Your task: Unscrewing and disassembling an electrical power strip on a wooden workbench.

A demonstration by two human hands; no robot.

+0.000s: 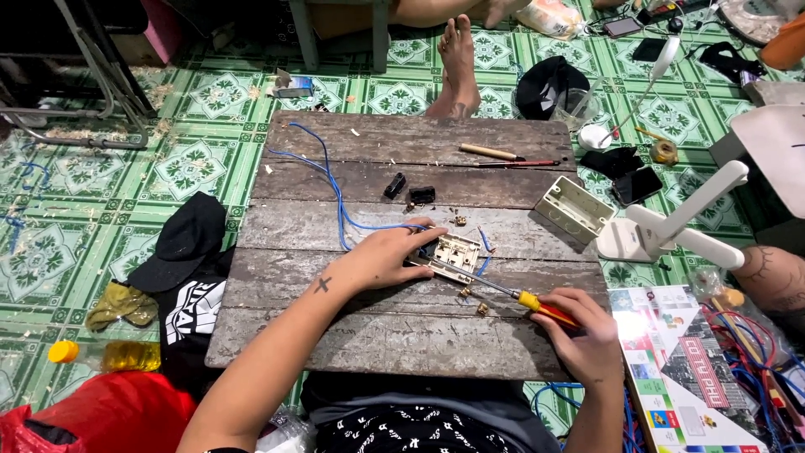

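Observation:
My left hand presses down on a cream switch plate lying on a worn wooden board. A blue wire runs from the plate up across the board. My right hand grips a screwdriver with a yellow and red handle; its metal tip reaches the plate's near edge. Small brass screws lie beside the plate.
A cream wall box sits at the board's right edge, two black parts and more tools further back. Another person's foot rests beyond the board. Phones, a white lamp, a black cap and a yellow bottle surround it.

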